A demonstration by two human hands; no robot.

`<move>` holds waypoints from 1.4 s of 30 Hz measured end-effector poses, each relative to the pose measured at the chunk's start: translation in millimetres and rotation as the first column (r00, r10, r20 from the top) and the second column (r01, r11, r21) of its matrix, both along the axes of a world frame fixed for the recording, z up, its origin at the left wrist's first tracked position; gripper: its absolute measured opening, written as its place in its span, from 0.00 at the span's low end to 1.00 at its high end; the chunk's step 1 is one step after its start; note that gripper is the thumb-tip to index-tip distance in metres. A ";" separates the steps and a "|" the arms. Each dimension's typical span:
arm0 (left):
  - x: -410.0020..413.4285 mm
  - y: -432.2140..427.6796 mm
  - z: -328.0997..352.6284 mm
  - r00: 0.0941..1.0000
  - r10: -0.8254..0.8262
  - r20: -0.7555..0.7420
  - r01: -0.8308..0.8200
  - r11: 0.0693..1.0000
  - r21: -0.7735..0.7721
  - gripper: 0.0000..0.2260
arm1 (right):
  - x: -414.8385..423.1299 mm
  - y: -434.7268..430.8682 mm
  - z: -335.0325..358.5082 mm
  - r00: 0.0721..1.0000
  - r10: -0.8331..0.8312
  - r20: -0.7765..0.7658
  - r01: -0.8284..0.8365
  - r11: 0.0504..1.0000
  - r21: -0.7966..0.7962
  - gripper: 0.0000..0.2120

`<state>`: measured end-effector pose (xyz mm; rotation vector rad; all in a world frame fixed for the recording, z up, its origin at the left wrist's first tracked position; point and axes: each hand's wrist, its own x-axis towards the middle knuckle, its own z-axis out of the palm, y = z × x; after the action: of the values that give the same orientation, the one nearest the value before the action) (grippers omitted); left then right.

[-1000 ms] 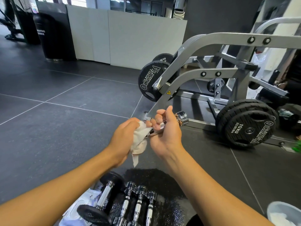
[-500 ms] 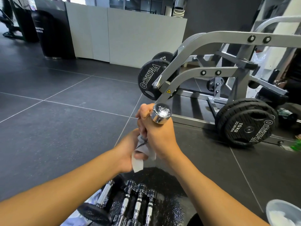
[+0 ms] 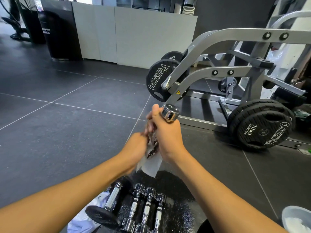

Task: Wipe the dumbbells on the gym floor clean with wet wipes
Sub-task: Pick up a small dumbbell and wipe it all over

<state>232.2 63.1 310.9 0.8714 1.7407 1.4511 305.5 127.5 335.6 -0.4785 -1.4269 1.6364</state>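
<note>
1. Dumbbell (image 3: pixel 170 112), a small chrome one, is held off the floor near the middle of the view. It is tilted, with one shiny head up towards 1 o'clock and its other end down towards 7 o'clock.
2. The right hand (image 3: pixel 168 137) is wrapped around the handle just under the upper head, thumb raised beside it.
3. The left hand (image 3: pixel 134 147) sits at 8 o'clock of the right hand. Its fingers are curled, pressing a white wet wipe (image 3: pixel 149 165) against the lower end; blur hides the fingertips.
4. A loose corner of the wipe hangs below both hands.
5. At 6 o'clock, three chrome dumbbells (image 3: pixel 146 206) lie side by side on a dark speckled mat (image 3: pixel 178 190). A black-headed dumbbell (image 3: pixel 104 214) lies just at their 9 o'clock.
6. A white cloth (image 3: pixel 82 222) shows at 7 o'clock and a pale tub (image 3: pixel 297 219) at 4 o'clock.
7. A grey machine frame (image 3: pixel 218 37) fills 1 to 2 o'clock and carries a black plate (image 3: pixel 157 81). Black 10 kg plates (image 3: pixel 262 130) stand at 3 o'clock.
</note>
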 end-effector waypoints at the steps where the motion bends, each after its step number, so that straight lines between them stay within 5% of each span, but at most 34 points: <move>1: -3.2 -1.2 1.8 0.997 -0.032 -0.076 0.033 0.999 0.011 0.19 | -0.2 2.0 0.5 0.998 0.005 -0.063 -0.009 0.998 -0.066 0.17; 5: -12.9 -4.5 1.8 0.983 -0.114 -0.146 0.126 0.989 0.074 0.19 | 3.5 12.8 1.6 0.972 -0.034 -0.233 -0.053 0.932 -0.357 0.17; 8: -19.0 -1.6 -6.3 0.999 -0.002 0.038 -0.001 0.995 0.098 0.12 | 5.6 25.5 1.1 0.942 -0.106 -0.320 -0.072 0.863 -0.500 0.18; 12: -16.6 -5.6 -4.5 0.923 -0.094 0.373 0.107 0.994 -0.014 0.09 | 11.4 37.1 -0.4 0.922 -0.144 -0.358 -0.052 0.873 -0.485 0.19; 21: -1.7 0.8 -4.0 0.800 -0.149 0.581 0.236 0.969 -0.077 0.14 | 20.8 28.4 -1.0 0.956 0.016 -0.291 -0.125 0.924 -0.360 0.20; 25: 0.4 10.0 -5.4 0.790 -0.088 0.606 0.112 0.994 -0.001 0.15 | 16.5 25.0 2.0 0.951 -0.002 -0.310 -0.115 0.926 -0.359 0.19; 28: 6.5 14.6 -4.8 0.920 0.059 0.387 -0.078 0.996 0.035 0.15 | 10.9 19.7 3.0 0.960 -0.081 -0.268 -0.023 0.931 -0.364 0.18; 30: 3.8 15.9 -12.4 0.990 0.144 -0.002 -0.144 0.987 0.075 0.14 | 8.5 18.3 5.0 0.957 -0.121 -0.263 0.004 0.913 -0.407 0.18; 32: 0.5 14.8 -20.8 0.929 0.158 -0.333 -0.108 0.980 0.165 0.12 | 9.7 20.9 6.0 0.941 -0.156 -0.302 -0.013 0.872 -0.489 0.17; 36: -5.1 6.5 -29.5 0.758 0.144 -0.636 0.106 0.935 0.338 0.11 | 14.4 25.2 4.5 0.907 -0.184 -0.378 -0.084 0.801 -0.593 0.17; 39: -10.4 2.3 -39.3 0.685 -0.015 -0.728 0.272 0.933 0.236 0.13 | 17.4 27.7 3.4 0.921 -0.165 -0.354 -0.080 0.808 -0.584 0.18; 42: -7.3 3.2 -40.0 0.823 -0.094 -0.560 0.205 0.969 0.138 0.14 | 22.3 28.3 3.0 0.951 -0.111 -0.288 -0.069 0.834 -0.548 0.19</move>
<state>224.9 66.4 270.9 1.6279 1.8887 1.3578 327.8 155.7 338.6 -0.5258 -0.6947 2.0043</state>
